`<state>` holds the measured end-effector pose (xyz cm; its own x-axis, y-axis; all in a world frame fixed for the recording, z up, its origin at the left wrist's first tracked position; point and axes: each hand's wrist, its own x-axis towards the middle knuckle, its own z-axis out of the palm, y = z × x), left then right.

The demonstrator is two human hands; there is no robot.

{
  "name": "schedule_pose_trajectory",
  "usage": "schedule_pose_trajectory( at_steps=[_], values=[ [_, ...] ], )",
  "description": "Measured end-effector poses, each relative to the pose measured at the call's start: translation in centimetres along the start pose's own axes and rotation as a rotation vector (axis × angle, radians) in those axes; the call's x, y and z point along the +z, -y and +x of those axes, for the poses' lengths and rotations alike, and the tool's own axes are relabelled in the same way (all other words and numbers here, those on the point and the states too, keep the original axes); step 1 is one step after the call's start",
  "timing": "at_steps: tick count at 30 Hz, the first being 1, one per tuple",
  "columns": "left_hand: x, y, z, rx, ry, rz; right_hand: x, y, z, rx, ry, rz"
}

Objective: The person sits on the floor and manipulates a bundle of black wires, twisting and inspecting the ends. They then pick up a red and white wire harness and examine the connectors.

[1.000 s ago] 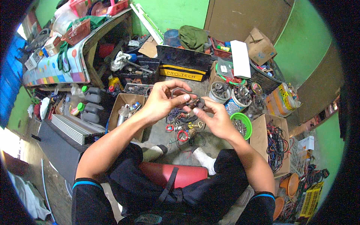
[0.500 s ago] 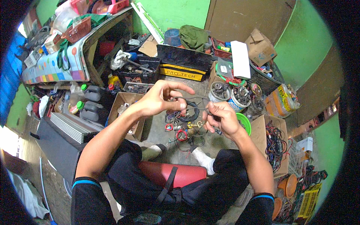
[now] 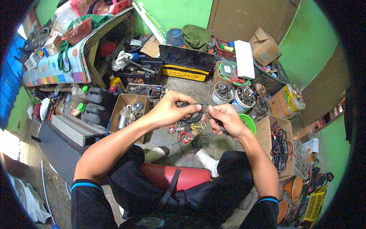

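Note:
A thin dark cable (image 3: 203, 103) loops between my two hands, above the floor in front of me. My left hand (image 3: 169, 110) pinches it between thumb and fingers. Close beside it on the right, my right hand (image 3: 225, 117) is closed on the same cable, its fingers curled inward; the fingertips of both hands nearly meet. Below lie a coil of black cable (image 3: 191, 118), partly hidden by my hands, a red ring-shaped piece (image 3: 185, 137), a small yellow metal piece (image 3: 198, 126) and loose wires.
An open cardboard box of metal parts (image 3: 142, 100) stands at left, near dark jugs (image 3: 93, 112). On the right are a box of tangled wires (image 3: 263, 141), a green basin (image 3: 248, 124) and buckets of parts (image 3: 223, 100). A black toolbox (image 3: 187, 57) lies beyond. I sit above a red seat (image 3: 194, 178).
My left hand has come down and right toward my right hand, and its raised fingers have closed onto the cable. The cable loop between the hands is shorter. My right hand has barely moved.

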<state>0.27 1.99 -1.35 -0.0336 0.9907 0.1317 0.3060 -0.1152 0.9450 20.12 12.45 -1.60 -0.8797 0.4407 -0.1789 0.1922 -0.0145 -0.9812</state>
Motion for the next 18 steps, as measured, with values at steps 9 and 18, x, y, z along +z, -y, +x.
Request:
schedule_pose_trajectory(
  at_steps=[9,18],
  values=[
    [0.8,0.3,0.1,0.037,-0.025,0.011,0.3,0.1,0.1,0.008,0.13,-0.021],
    [-0.5,0.5,0.1,-0.202,-0.154,-0.305,0.2,-0.9,0.9,-0.33,-0.26,0.123]
  ],
)
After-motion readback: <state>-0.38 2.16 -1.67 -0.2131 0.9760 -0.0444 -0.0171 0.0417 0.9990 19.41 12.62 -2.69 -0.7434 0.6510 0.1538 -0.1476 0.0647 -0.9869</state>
